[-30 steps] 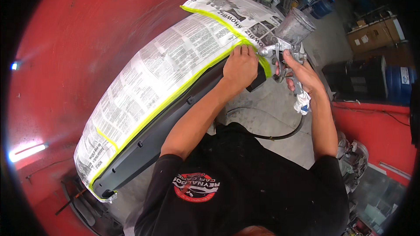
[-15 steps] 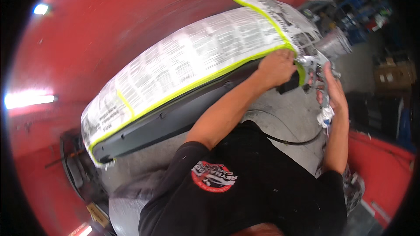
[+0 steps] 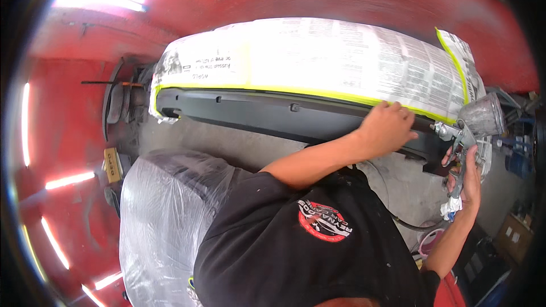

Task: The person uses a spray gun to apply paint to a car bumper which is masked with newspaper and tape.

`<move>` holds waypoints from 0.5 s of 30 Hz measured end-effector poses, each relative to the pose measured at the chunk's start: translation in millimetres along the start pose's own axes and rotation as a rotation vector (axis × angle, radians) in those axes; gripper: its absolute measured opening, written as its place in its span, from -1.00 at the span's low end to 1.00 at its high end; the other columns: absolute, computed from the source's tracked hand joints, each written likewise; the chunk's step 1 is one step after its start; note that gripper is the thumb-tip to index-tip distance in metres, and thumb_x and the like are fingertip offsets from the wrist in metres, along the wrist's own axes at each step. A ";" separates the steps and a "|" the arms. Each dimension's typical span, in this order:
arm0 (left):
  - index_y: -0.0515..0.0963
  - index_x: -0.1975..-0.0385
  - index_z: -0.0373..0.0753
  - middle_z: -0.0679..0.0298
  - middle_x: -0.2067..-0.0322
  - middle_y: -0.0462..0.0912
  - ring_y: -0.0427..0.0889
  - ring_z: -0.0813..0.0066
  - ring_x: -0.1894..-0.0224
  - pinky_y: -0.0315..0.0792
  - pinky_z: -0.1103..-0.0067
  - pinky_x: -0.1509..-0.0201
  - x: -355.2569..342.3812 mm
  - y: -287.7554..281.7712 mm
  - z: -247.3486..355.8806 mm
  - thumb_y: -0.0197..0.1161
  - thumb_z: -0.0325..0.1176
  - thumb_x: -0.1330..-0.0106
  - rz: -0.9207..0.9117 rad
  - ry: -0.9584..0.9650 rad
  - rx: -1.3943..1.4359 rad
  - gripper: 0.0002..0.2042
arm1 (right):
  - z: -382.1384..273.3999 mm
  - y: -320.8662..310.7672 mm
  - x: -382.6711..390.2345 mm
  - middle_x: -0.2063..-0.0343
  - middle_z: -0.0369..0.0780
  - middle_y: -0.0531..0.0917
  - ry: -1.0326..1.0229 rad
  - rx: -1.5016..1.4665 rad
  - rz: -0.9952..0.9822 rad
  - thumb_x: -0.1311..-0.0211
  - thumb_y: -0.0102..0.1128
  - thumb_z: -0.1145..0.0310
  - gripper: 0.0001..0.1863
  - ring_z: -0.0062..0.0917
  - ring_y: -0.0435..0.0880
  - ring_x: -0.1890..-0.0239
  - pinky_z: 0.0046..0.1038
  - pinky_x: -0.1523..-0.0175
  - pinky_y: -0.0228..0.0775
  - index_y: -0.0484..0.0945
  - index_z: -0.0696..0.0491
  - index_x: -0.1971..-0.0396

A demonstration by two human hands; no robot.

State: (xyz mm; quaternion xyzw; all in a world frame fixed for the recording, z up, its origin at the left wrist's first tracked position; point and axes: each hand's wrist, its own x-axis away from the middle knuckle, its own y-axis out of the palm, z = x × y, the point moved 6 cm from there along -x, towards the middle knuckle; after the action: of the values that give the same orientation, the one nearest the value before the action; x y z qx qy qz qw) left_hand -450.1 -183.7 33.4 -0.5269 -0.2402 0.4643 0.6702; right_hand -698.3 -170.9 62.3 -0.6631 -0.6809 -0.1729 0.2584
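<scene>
My left hand (image 3: 387, 128) rests its loosely bent fingers along the lower band of yellow-green tape (image 3: 335, 94), holding nothing. This tape edges newspaper (image 3: 307, 51) that covers the long curved upper part of a car bumper; the dark grey lower section (image 3: 256, 116) is bare, with small slots and notches. My right hand (image 3: 462, 176) grips a metal spray gun (image 3: 465, 136) upright, its grimy cup (image 3: 478, 115) uppermost and its nozzle beside the bumper's right end. A white crumpled rag (image 3: 449, 207) is wrapped round the bottom of the handle, where a dark hose (image 3: 415, 225) runs off.
Red walls (image 3: 74, 119) with strip lights surround me. A plastic-covered bulky object (image 3: 153, 216) stands at lower left, beside spare panels (image 3: 114, 102) and a small yellow box (image 3: 112, 165). A cardboard box (image 3: 515, 233) and a pink bucket (image 3: 430, 241) sit at lower right on the concrete.
The view has swung left, so the bumper now lies level across it. My left hand has slid slightly back from the taped corner along the lower edge; my right still holds the gun.
</scene>
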 end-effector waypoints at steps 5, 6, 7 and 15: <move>0.71 0.27 -0.18 0.21 0.30 0.77 0.72 0.18 0.19 0.59 0.32 0.04 85.5 -83.8 -73.4 0.31 -0.09 -0.44 0.098 -0.165 0.006 -0.73 | -43.3 58.9 13.6 0.42 -0.21 0.69 0.047 0.081 -0.201 -0.47 -0.04 -0.43 -0.21 -0.72 0.36 0.78 -0.62 0.72 0.17 0.63 0.13 0.15; 0.73 0.20 -0.20 0.18 0.27 0.79 0.72 0.15 0.19 0.59 0.29 0.02 102.0 -95.8 -88.4 0.32 -0.12 -0.45 0.108 -0.215 0.024 -0.74 | -52.5 72.9 11.8 0.43 -0.21 0.69 0.056 0.122 -0.245 -0.48 -0.05 -0.42 -0.21 -0.72 0.36 0.78 -0.62 0.72 0.17 0.64 0.13 0.15; 0.74 0.12 -0.21 0.15 0.20 0.79 0.73 0.14 0.10 0.58 0.30 -0.07 115.4 -103.3 -98.9 0.33 -0.14 -0.44 0.128 -0.264 0.049 -0.73 | -58.9 85.2 8.9 0.43 -0.21 0.70 0.060 0.175 -0.274 -0.48 -0.05 -0.42 -0.22 -0.72 0.36 0.78 -0.61 0.72 0.17 0.64 0.14 0.15; 0.70 0.04 -0.22 0.23 0.06 0.73 0.66 0.22 -0.02 0.50 0.30 -0.21 158.9 -118.4 -121.3 0.40 -0.11 -0.36 0.284 -0.221 0.007 -0.66 | -83.7 181.4 1.2 0.48 -0.21 0.68 0.061 0.314 -0.394 -0.43 0.04 -0.43 -0.20 -0.65 0.36 0.76 -0.60 0.67 0.20 0.66 0.16 0.21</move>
State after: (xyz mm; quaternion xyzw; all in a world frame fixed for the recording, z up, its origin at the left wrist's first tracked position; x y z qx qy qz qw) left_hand -235.9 -104.8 76.8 -0.4988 -0.2339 0.6102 0.5693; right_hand -508.1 -207.3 111.1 -0.4636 -0.8075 -0.1318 0.3401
